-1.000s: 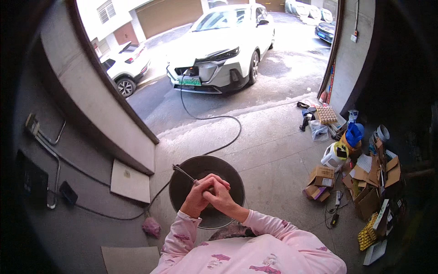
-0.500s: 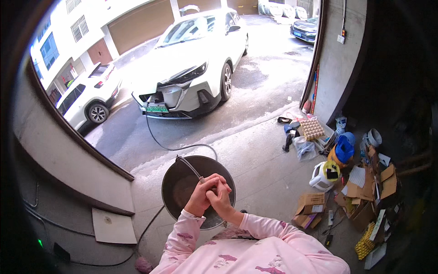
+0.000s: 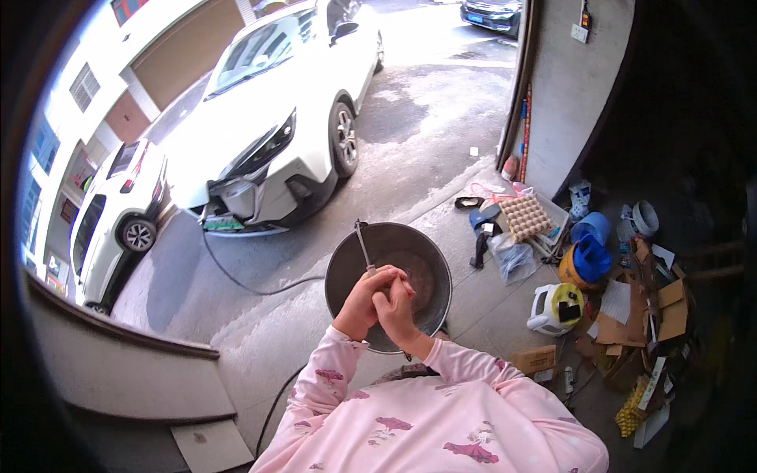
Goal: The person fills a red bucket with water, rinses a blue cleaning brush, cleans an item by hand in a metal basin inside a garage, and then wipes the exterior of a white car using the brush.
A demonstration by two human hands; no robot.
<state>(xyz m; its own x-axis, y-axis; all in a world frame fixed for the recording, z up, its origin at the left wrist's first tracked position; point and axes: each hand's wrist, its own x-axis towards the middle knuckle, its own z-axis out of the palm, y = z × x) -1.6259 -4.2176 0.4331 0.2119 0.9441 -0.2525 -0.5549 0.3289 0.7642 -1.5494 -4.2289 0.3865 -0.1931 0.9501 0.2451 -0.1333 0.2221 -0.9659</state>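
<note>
And round comes the view: the car (image 3: 311, 158) slides left and tilts over, while the egg tray (image 3: 527, 217) sits closer to the pot (image 3: 438, 284) than a second ago. The pot stays right under the hands through the whole swing, so pot and person look to be turning as one. It sits directly in front of the body; whether it hangs clear of the floor (image 3: 268, 339) or touches it, I can't tell from above.

The left grip (image 3: 364, 303) is clamped on the handle (image 3: 364, 246); the right grip (image 3: 402, 315) presses together against it, thumb across, but its fingers are hidden, so I can't say whether it closes on the handle too.

Now the surfaces! A round, deep pot, dark and dull, brownish in its base, with a thin paler rim. The handle is a slim greyish rod rising off the far edge. Black cable (image 3: 264, 290) curves smoothly from the car and vanishes behind the pot's left side. To the right: knobbly egg tray, shiny blue bucket (image 3: 591, 256), stiff torn cardboard (image 3: 670, 303). Underneath, soft pink printed sleeves (image 3: 319, 386) in loose folds.
</note>
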